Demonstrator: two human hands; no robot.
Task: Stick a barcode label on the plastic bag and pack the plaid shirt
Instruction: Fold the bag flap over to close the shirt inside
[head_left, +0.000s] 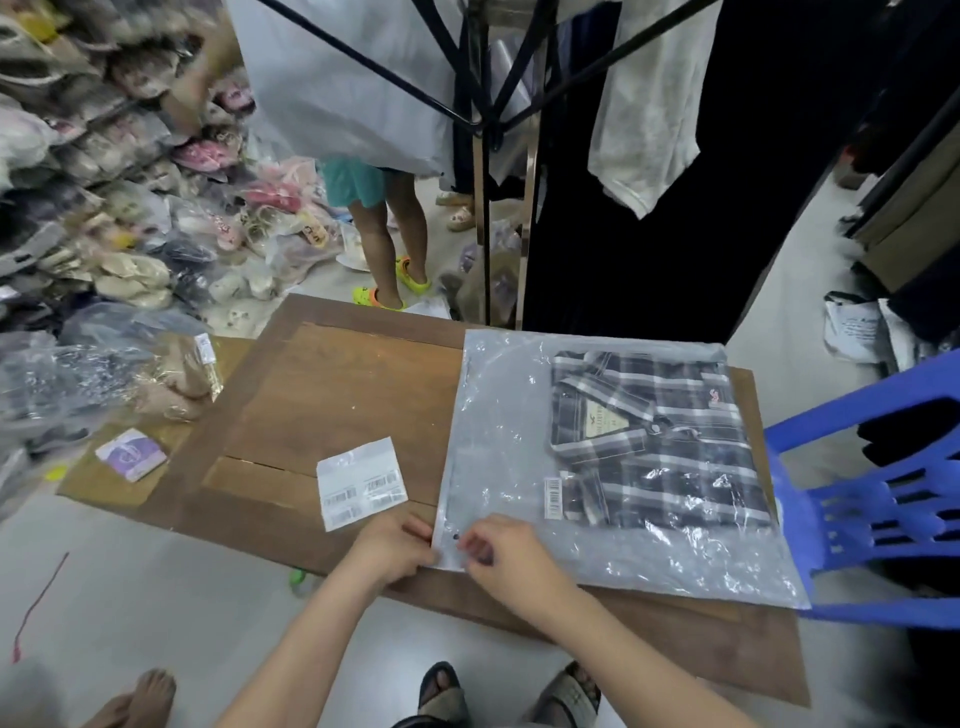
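A clear plastic bag (498, 415) lies flat on the brown board (332, 395) with the folded plaid shirt (654, 441) inside it. A barcode label (552, 498) is stuck on the bag beside the shirt's lower left corner. My left hand (389, 545) pinches the bag's near left corner from the left. My right hand (509, 556) grips the same corner from the right, fingers on the bag's edge. A white sheet of barcode labels (361, 483) rests on the board just left of the bag.
A blue plastic chair (883, 509) stands against the bag's right side. Bagged goods (104, 374) and a small purple-white packet (132, 453) lie to the left. A person in yellow clogs (389, 291) stands beyond the board. Hanging clothes and a rack (488, 156) are behind.
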